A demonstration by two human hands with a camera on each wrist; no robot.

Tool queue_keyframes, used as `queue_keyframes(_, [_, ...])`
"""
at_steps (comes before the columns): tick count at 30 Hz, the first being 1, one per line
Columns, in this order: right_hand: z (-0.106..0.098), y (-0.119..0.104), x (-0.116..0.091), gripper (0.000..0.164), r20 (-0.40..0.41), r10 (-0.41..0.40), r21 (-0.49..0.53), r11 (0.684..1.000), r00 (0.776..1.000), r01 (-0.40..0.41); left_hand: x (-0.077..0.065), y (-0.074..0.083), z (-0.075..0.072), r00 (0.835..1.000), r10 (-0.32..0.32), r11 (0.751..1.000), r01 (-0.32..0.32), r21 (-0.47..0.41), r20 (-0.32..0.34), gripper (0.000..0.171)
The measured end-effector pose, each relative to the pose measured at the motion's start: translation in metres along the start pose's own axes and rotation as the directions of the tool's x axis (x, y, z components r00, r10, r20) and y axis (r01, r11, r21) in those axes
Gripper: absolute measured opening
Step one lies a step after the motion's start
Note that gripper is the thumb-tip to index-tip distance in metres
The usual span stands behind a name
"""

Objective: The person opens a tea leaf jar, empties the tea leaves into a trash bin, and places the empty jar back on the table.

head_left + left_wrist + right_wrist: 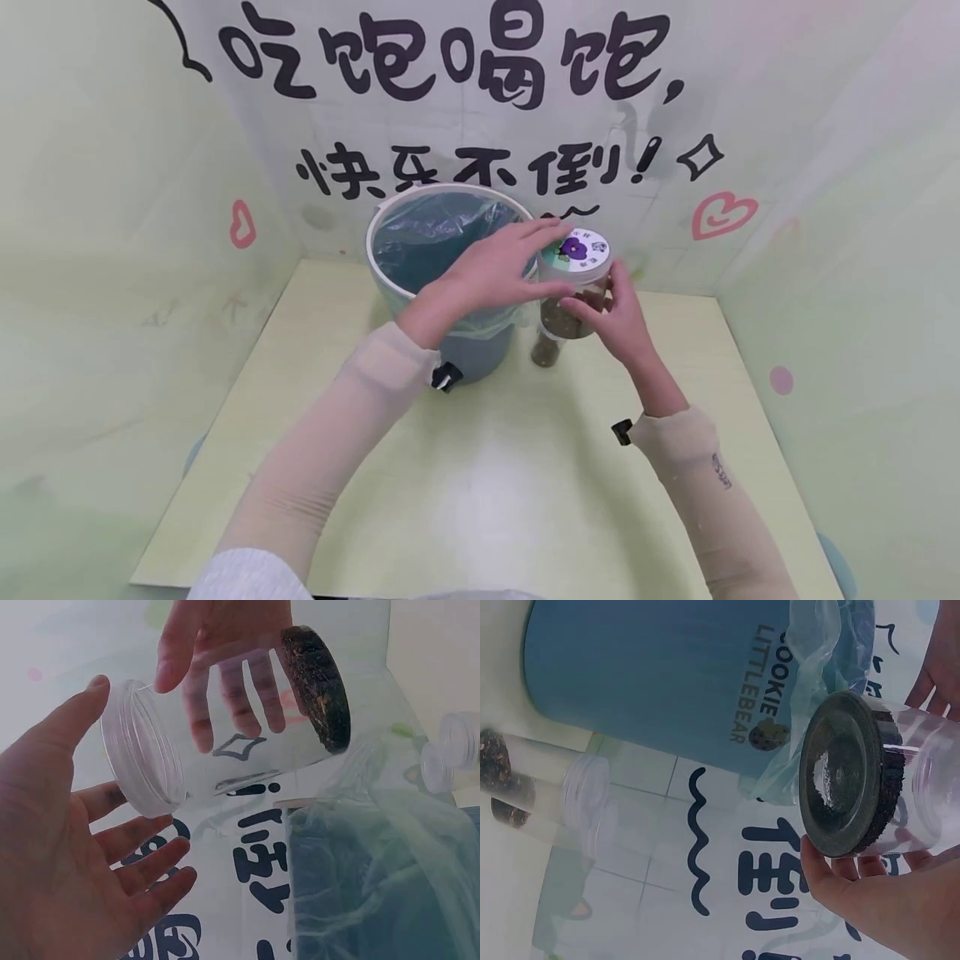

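Observation:
A clear jar with a layer of dark crumbly material at its bottom is up off the table, to the right of a lined bin. My right hand grips the jar's side, fingers wrapped round the clear wall in the left wrist view. On top is a lid with a purple flower label. My left hand spreads around this lid, thumb at the near rim and fingers over the far edge. In the left wrist view the left hand's fingers are apart and loosely bent beside the lid.
The blue-grey bin has a white rim and a translucent green liner. Behind the held jar, smaller clear jars with dark contents stand on the pale table. A printed wall closes the back.

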State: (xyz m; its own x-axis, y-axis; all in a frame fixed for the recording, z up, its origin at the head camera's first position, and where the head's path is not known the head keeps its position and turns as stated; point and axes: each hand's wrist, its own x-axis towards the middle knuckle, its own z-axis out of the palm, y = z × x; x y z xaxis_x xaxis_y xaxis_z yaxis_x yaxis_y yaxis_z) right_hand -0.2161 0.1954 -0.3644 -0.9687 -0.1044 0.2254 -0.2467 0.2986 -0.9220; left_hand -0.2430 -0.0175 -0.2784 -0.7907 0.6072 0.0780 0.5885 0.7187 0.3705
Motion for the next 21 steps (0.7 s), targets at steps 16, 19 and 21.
queue_keyframes(16, [0.005,-0.002,-0.03,0.079,0.115,-0.058,0.095,0.994,0.992,0.047,-0.015,0.017,0.01,0.997,0.034,0.993,-0.04,-0.109,-0.063,0.081])
queue_keyframes(19, [0.005,0.002,-0.039,0.075,0.139,-0.055,0.149,0.988,0.989,0.034,-0.022,0.018,0.01,0.995,0.033,0.992,-0.044,-0.119,-0.091,0.081])
queue_keyframes(21, [0.005,0.007,-0.044,0.07,0.15,-0.039,0.189,0.982,0.988,0.01,-0.026,0.018,0.01,0.993,0.032,0.99,-0.046,-0.13,-0.112,0.08])
